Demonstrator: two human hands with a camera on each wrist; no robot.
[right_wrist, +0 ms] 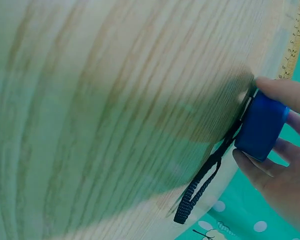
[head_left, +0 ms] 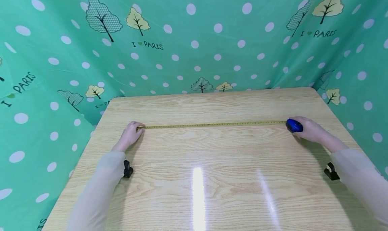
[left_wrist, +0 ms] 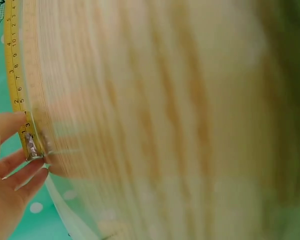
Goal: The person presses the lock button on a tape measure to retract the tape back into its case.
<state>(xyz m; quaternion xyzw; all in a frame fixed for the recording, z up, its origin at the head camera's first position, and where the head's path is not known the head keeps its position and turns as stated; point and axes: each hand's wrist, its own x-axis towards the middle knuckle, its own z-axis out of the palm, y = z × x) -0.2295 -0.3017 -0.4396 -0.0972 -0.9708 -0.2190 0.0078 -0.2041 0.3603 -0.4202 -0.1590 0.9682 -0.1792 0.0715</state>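
A blue tape measure [head_left: 294, 125] lies at the right of the table, and my right hand [head_left: 308, 129] grips its case. In the right wrist view thumb and fingers hold the case [right_wrist: 262, 125] from both sides, and a black wrist strap [right_wrist: 197, 187] trails from it on the wood. The yellow blade [head_left: 209, 125] stretches nearly straight across the table to the left. There my left hand [head_left: 131, 133] is at its end; in the left wrist view the thumb lies on the blade [left_wrist: 19, 95] just above the metal end hook [left_wrist: 32, 147], fingers around the hook.
The light wood-grain table [head_left: 227, 157] has its far edge against a green dotted curtain [head_left: 194, 49]. Black wrist mounts sit at the left sleeve [head_left: 103, 177] and the right sleeve [head_left: 357, 173]. Two bright light reflections streak the near tabletop.
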